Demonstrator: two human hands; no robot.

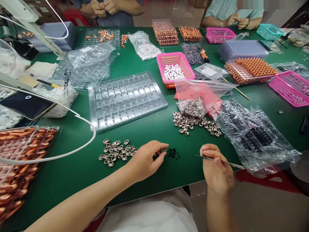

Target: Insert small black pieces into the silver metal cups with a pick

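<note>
Between thumb and forefinger, my left hand (147, 161) pinches a small round metal cup (164, 149). Just right of those fingertips lies a little heap of tiny black parts (172, 153) on the green table. My right hand (217, 169) grips a pair of thin metal tweezers (231, 165), its tips pointing left toward the black parts and apart from them. A group of similar metal cups (118, 151) rests left of my left hand. More loose cups (185, 121) spread in front of an open plastic bag (193, 108) filled with them.
A clear compartment tray (127, 100) lies beyond my left hand. Behind stands a pink basket (176, 64) with white pieces. Bags of black parts (256, 135) lie at right, orange parts in trays (21, 161) at left. A white cable (89, 141) loops over the table. Two people sit opposite.
</note>
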